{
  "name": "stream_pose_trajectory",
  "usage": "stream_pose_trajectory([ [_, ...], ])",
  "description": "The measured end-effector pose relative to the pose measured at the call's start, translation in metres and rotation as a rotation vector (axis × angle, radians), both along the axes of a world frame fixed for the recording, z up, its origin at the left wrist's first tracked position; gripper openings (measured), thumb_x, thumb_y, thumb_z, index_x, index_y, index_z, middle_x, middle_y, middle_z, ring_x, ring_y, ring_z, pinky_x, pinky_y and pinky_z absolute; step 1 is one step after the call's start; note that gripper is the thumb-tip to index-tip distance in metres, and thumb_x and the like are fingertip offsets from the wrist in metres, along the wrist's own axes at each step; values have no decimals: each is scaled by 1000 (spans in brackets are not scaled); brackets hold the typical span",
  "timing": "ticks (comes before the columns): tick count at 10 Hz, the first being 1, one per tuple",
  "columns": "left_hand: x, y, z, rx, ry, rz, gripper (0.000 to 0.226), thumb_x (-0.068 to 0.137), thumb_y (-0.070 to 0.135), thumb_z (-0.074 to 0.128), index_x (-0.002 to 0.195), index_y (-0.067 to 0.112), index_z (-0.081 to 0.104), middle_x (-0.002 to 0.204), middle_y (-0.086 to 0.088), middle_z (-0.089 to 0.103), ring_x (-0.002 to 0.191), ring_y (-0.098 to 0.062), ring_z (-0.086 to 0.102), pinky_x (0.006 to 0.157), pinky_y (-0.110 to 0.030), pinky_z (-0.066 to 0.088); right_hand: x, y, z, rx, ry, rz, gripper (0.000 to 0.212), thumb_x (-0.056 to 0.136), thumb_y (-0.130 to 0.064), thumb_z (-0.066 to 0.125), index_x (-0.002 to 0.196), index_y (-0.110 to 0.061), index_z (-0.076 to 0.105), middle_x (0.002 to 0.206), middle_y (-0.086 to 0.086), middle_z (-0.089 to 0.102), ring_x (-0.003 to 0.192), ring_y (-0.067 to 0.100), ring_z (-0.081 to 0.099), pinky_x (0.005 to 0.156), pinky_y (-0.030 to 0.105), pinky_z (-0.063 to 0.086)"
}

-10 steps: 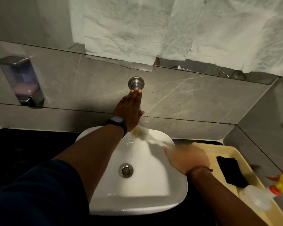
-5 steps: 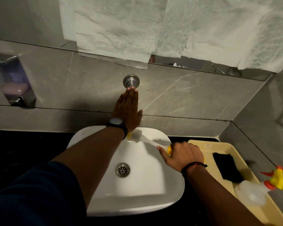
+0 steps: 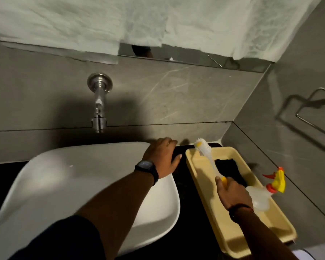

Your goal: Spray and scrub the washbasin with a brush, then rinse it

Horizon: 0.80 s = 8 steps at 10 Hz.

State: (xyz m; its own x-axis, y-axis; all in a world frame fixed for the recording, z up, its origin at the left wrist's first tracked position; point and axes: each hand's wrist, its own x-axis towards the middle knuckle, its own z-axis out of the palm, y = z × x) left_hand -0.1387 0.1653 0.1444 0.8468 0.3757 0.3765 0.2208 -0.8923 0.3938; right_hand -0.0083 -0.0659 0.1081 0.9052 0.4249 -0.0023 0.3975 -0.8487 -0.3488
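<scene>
Head view, left to right: one white washbasin (image 3: 64, 184) sits on the dark counter (image 3: 184, 184) below one wall tap (image 3: 99, 102). One left hand (image 3: 162, 158) rests at the basin's far right rim, fingers (image 3: 172, 142) loosely curled, grasping nothing. One right hand (image 3: 233, 194) has its fingers clenched round the handle of one brush (image 3: 206, 154), bristles pointing far, over one yellow tray (image 3: 251, 239) holding one black cloth (image 3: 231, 169) and one spray bottle (image 3: 261, 196).

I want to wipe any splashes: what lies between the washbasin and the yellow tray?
In the head view, only a strip of dark counter separates the washbasin from the tray; nothing sits on it.
</scene>
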Motion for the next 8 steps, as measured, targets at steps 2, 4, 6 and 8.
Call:
stream_pose_trajectory([
  [2, 80, -71, -68, -18, 174, -98, 32, 85, 41, 50, 102, 14, 54, 102, -10, 57, 97, -32, 51, 77, -42, 44, 59, -33, -71, -172, 38, 45, 41, 96, -49, 34, 97, -13, 54, 100, 17, 69, 92, 38, 63, 69, 37, 42],
  [4, 136, -104, -122, -6, 307, -123, 61, 81, 43, 51, 132, 11, 40, 143, -15, 39, 132, -34, 35, 110, -44, 31, 87, -29, -124, -338, -20, 131, 57, 96, -48, 34, 137, -7, 42, 132, 17, 53, 116, 35, 49, 93, 39, 42],
  [6, 148, -112, -158, -21, 441, -70, 81, 84, 54, 40, 146, 11, 9, 158, -13, 9, 146, -29, 5, 119, -44, 9, 89, -27, -147, -304, -66, 196, 59, 94, -50, 40, 133, -6, 47, 133, 20, 51, 114, 35, 48, 93, 40, 41],
  [8, 147, -107, -137, -10, 435, -123, 84, 83, 60, 41, 146, 15, 8, 158, -14, 10, 146, -32, 5, 115, -48, 19, 88, -26, -136, -118, -33, 209, 68, 91, -49, 46, 142, -7, 33, 141, 18, 43, 128, 33, 39, 103, 39, 38],
])
